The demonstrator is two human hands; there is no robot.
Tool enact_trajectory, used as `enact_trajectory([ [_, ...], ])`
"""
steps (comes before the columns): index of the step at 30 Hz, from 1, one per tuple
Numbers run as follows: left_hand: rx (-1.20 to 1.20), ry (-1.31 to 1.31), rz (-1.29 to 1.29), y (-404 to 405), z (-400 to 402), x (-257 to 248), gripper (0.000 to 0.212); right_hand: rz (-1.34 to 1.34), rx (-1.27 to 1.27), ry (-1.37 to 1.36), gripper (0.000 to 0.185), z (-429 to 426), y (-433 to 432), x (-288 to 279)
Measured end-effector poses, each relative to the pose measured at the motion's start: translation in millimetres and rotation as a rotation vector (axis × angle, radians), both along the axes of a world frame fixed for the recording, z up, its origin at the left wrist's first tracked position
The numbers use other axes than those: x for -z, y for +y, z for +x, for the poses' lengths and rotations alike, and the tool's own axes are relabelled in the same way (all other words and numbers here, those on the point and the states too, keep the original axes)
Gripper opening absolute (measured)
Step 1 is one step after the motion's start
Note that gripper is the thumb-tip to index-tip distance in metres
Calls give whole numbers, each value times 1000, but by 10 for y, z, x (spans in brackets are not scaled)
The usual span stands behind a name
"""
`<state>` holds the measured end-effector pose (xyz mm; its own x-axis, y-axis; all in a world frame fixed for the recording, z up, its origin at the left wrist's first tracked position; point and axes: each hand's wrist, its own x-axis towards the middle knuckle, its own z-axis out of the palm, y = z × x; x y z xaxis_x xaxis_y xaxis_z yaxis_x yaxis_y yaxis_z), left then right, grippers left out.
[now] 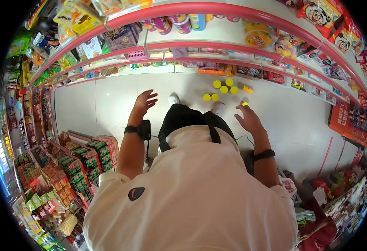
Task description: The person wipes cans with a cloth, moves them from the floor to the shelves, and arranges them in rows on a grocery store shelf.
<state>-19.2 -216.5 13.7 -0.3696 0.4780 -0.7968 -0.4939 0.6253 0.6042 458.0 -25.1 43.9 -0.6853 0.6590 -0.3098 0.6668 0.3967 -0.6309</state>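
My left hand [145,102] is above the floor left of my shoes, with its fingers apart and nothing in it. At the right, my right hand [248,118] has its thumb and index finger spread. A yellow round-topped container [245,104] shows just past its knuckles. The hand hides the rest of it, so a grip cannot be made out. Several upright containers with yellow round tops [224,89] are grouped on the floor ahead of my right shoe [219,109]. Beside them a yellow cylindrical canister [247,89] lies on its side.
Shelves with red edge strips [202,47] curve across the front, stocked with snack packets and purple canisters [162,25]. Stacked green boxes [103,153] stand at the left. An orange display box [353,122] is at the right. A person in dark red [320,219] is behind at the right.
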Motion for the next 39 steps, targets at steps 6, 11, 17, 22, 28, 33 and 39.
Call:
enact_trajectory([
  [6, -134, -25, 5, -385, -243, 275, 48, -48, -35, -5, 40, -615, -400, 28],
  [11, 24, -70, 83, -372, -368, 290, 47, -147, 28, -87, 38, -816, -1075, 59],
  [17, 106, -162, 111, -734, -852, 626, 45, -248, 114, -170, 37, -1203, -1951, -128],
  [22, 32, -135, -83, -737, -1056, 537, 43, -321, 310, -61, 39, -1256, -2227, -205],
  [28, 165, -149, -97, -203, -801, 451, 43, -254, 478, -122, 37, -697, -2296, 59],
  [33, 266, -149, -172, 370, -369, 497, 45, -365, 611, -33, 36, -338, -2252, 505],
  [39, 336, -113, -312, 827, 345, 1131, 51, -500, 667, -146, 36, 201, -1994, 1307],
])
